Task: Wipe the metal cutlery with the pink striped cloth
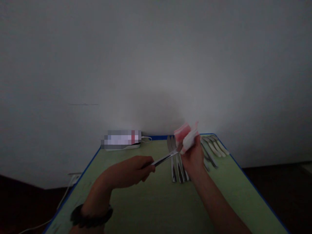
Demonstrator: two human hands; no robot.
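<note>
My left hand (pixel 136 170) is closed around the handle end of a metal fork (pixel 165 158), which slants up to the right above the table. In my right hand (pixel 195 159) is a pink and white cloth (pixel 191 138), bunched in the fingers. The fork's head meets the cloth's lower left side, and its tips are partly hidden there. Beneath and behind the right hand, several table knives (pixel 173 165) lie side by side, partly covered by the hand and cloth.
To the right of the hand lie metal utensils (pixel 211 157) and several pieces with pale handles (pixel 218 149). At the back left, a blurred-out device (pixel 123 141) has a white cable (pixel 147 139). The green table (pixel 151 208) has a blue edge and meets a grey wall (pixel 156 65).
</note>
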